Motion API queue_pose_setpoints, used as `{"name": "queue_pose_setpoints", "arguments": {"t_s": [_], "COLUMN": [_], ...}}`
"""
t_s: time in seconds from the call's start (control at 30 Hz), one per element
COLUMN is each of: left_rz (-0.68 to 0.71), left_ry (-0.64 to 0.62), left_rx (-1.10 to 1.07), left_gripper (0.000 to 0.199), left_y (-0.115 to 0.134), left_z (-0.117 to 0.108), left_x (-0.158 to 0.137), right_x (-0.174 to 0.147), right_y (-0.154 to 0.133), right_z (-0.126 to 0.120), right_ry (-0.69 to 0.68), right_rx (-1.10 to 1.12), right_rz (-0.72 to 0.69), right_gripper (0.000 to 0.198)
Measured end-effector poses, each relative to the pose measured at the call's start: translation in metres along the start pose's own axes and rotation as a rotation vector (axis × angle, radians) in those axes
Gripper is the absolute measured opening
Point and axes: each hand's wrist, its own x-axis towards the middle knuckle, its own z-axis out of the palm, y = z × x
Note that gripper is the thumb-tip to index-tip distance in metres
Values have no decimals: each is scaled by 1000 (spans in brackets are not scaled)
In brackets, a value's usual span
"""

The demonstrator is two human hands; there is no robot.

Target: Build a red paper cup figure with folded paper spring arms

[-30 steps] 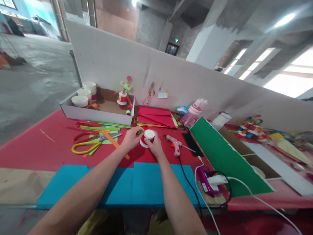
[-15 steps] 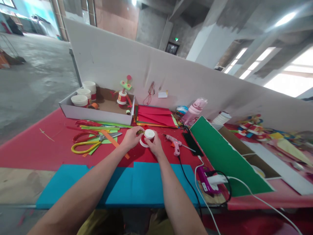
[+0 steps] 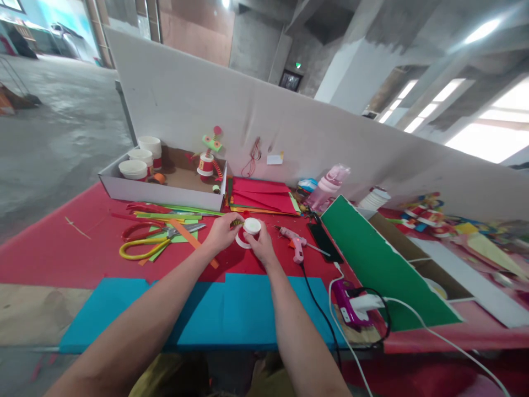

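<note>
An upside-down paper cup [image 3: 252, 225], white at its base and rim with a red band, is between my hands over the red tabletop. My right hand [image 3: 262, 245] is closed around the cup's right side. At the cup's left side, my left hand [image 3: 224, 230] pinches a small folded paper strip [image 3: 236, 223], yellow and dark, its end close against the cup. Whether the strip touches the cup is hard to tell. Right of my hands lies a pink glue gun [image 3: 296, 242] with its stick. Scissors [image 3: 159, 237] with red and yellow handles lie to the left among paper strips.
A tray box [image 3: 161, 190] holds paper cups and a finished cup figure [image 3: 206, 162]. Red paper sheets [image 3: 264, 196] lie behind my hands. Blue sheets [image 3: 248, 314] cover the front edge. Right are a phone [image 3: 324, 242], a purple power strip [image 3: 347, 309] with cables, and a green-sided box [image 3: 384, 264].
Hardly anything differs. Both hands keep their places on the cup and paper strip, and the view has shifted very slightly.
</note>
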Motion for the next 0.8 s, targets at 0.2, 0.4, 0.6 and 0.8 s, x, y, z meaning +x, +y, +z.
{"name": "queue_pose_setpoints", "arguments": {"t_s": [0.2, 0.4, 0.6, 0.8], "left_rz": [0, -5, 0, 52], "left_ry": [1, 5, -4, 39], "left_rx": [10, 16, 9, -42], "left_gripper": [15, 14, 15, 25], "left_y": [1, 3, 3, 2], "left_z": [0, -1, -1, -3], "left_x": [0, 0, 0, -2], "right_x": [0, 0, 0, -2], "right_y": [-1, -1, 0, -5], "right_z": [0, 0, 1, -2], "right_ry": [-3, 0, 8, -8], "right_rx": [3, 1, -18, 17], "right_rz": [-1, -8, 6, 38], "right_gripper": [43, 40, 45, 56]}}
